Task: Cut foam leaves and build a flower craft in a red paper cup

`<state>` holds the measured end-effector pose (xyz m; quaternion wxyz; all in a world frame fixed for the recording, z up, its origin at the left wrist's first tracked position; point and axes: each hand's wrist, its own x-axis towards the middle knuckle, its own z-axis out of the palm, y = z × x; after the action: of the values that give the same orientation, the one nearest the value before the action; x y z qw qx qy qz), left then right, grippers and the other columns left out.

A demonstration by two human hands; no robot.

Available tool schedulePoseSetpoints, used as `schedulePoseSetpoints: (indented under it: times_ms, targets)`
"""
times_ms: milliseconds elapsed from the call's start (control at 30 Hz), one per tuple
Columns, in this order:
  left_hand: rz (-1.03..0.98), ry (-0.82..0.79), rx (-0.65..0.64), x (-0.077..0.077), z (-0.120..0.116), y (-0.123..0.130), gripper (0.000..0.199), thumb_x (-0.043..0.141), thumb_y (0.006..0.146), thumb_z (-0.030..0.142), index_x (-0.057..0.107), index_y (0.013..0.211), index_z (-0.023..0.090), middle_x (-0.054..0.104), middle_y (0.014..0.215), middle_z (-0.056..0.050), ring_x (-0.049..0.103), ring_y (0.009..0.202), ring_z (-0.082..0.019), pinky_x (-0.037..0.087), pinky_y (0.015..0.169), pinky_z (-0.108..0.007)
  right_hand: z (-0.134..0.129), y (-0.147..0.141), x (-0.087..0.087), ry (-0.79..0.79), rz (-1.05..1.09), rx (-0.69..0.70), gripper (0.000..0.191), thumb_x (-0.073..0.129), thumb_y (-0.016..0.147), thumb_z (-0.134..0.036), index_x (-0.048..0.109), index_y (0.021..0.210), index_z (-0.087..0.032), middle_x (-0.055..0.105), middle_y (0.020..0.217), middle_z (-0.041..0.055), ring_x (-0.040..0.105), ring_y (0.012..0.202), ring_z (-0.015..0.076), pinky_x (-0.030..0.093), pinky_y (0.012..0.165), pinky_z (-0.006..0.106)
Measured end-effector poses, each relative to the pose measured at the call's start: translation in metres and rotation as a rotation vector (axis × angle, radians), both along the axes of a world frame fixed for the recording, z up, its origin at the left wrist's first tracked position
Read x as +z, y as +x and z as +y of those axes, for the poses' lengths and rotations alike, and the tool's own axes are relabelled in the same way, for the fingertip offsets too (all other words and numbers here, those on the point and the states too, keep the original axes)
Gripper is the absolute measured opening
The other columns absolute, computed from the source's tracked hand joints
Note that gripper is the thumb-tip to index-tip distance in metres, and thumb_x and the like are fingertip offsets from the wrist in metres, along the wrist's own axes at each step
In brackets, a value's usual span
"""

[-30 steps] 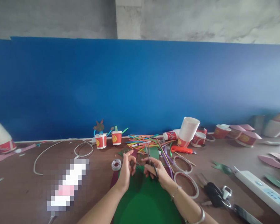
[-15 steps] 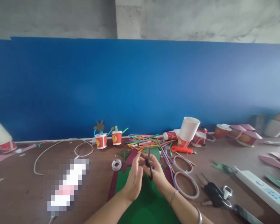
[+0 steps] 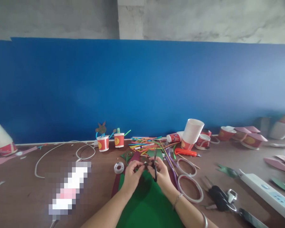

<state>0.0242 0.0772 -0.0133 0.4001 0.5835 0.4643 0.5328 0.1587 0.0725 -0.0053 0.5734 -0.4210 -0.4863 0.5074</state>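
My right hand [image 3: 161,175] is closed around black-handled scissors [image 3: 155,171], whose blades point up and away. My left hand [image 3: 132,176] has its thumb and fingertips pinched on a small dark piece [image 3: 145,164] with a whitish spot, just left of the scissors. The right fingertips are close to that piece; whether they touch it cannot be made out. Both hands are above a green sheet [image 3: 148,202]. Maroon paper [image 3: 135,156] and a smaller green paper [image 3: 155,154] lie beyond them.
A tape roll [image 3: 119,167] sits left of the hands. Colourful sticks [image 3: 142,144], stacked paper cups [image 3: 192,133] and an orange cutter [image 3: 185,152] stand or lie behind. To the right are tape rings [image 3: 190,188], keys [image 3: 219,196] and a power strip [image 3: 268,196].
My left hand has turned from upright, extended fingers to a pinch on the small dark piece. My right hand and the scissors have shifted slightly right.
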Motion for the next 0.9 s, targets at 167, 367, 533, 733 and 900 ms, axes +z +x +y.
schedulePoseSetpoints:
  times_ms: [167,367,533,733,900]
  targets:
    - [-0.217,-0.104,0.020,0.001,0.002,-0.004,0.023,0.058,0.075,0.040,0.057,0.071,0.017,0.048,0.059,0.004,0.042,0.055,-0.010,0.032,0.053,-0.021,-0.001,0.000,0.001,0.002,-0.114,0.095,0.031,0.070,0.065,-0.036,0.054,0.085,-0.018,0.056,0.059,-0.0026,0.049,0.050,0.0100,0.038,0.047,0.022]
    - [-0.273,-0.078,0.018,0.006,0.000,-0.005,0.023,0.061,0.072,0.038,0.055,0.067,0.017,0.048,0.060,0.003,0.043,0.060,-0.012,0.033,0.058,-0.021,-0.004,0.004,0.001,-0.134,-0.261,0.340,0.034,0.067,0.066,-0.043,0.059,0.080,-0.013,0.059,0.048,-0.0014,0.046,0.034,0.0081,0.033,0.036,0.019]
    - [-0.342,-0.121,0.003,0.006,0.001,-0.006,0.024,0.064,0.066,0.039,0.056,0.067,0.017,0.048,0.060,0.003,0.043,0.060,-0.012,0.034,0.059,-0.022,-0.005,0.009,0.002,-0.174,-0.199,0.446,0.035,0.065,0.069,-0.044,0.062,0.084,-0.012,0.061,0.047,-0.0015,0.048,0.033,0.0077,0.034,0.035,0.017]
    - [-0.345,-0.121,-0.058,0.007,0.000,-0.007,0.024,0.065,0.065,0.039,0.055,0.065,0.017,0.047,0.060,0.003,0.042,0.059,-0.012,0.033,0.059,-0.022,-0.003,0.016,0.002,-0.208,-0.173,0.502,0.035,0.066,0.069,-0.042,0.064,0.084,-0.011,0.060,0.044,-0.0016,0.047,0.031,0.0070,0.030,0.031,0.014]
    - [-0.341,-0.110,-0.006,0.009,0.000,-0.007,0.020,0.062,0.068,0.035,0.055,0.065,0.018,0.046,0.059,0.003,0.042,0.060,-0.012,0.033,0.059,-0.022,-0.002,0.017,-0.001,-0.197,-0.174,0.547,0.032,0.068,0.068,-0.039,0.064,0.084,-0.011,0.059,0.044,-0.0017,0.047,0.032,0.0071,0.036,0.034,0.016]
